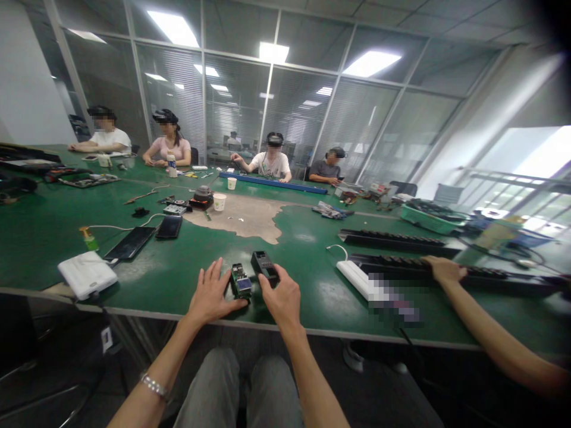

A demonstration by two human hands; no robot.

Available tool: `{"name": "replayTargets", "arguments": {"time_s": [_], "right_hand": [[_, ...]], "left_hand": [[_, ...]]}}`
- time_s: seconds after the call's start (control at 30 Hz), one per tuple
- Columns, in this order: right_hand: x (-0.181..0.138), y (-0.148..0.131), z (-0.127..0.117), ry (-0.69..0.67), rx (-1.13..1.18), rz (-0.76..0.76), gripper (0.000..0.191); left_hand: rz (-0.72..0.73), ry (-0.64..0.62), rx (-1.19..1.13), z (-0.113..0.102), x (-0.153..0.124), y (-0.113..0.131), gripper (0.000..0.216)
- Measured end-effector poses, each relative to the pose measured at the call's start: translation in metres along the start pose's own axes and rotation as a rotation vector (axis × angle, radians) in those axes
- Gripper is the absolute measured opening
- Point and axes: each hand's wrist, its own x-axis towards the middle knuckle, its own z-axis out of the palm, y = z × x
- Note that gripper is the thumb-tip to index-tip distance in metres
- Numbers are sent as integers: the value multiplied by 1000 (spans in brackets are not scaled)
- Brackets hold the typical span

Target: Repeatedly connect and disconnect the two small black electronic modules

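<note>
My left hand lies on the green table with fingers spread, its thumb against a small green circuit board with a blue screen. My right hand rests just right of the board, its fingers curled round the near end of a small black plastic housing. Both pieces sit close to the table's near edge, directly in front of my knees.
A white box, two dark phones and a cable lie to the left. A co-worker's arm reaches from the right over black strips and a white power strip. Several people sit along the far side; paper cups stand mid-table.
</note>
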Motion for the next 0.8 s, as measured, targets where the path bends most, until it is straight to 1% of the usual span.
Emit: {"name": "replayTargets", "arguments": {"time_s": [0.13, 0.37, 0.47, 0.53, 0.67, 0.73, 0.8], "right_hand": [[-5, 12, 8, -28, -58, 22, 42], [-5, 15, 18, -75, -118, 19, 39], [-7, 20, 20, -89, -130, -13, 44], [-9, 24, 20, -61, -122, -49, 51], [-10, 27, 20, -14, -96, -78, 65], [-11, 26, 20, -38, -79, -67, 66], [-10, 24, 21, -67, -50, -44, 61]], "left_hand": [[1, -3, 2, 0, 0, 1, 96], [7, 4, 3, 1, 1, 2, 94], [12, 10, 1, 1, 1, 1, 94], [17, 9, -1, 2, 2, 0, 95], [17, 6, 2, 5, 2, -2, 108], [16, 10, 4, 6, 2, -3, 111], [17, 12, 5, 6, 2, -4, 111]]}}
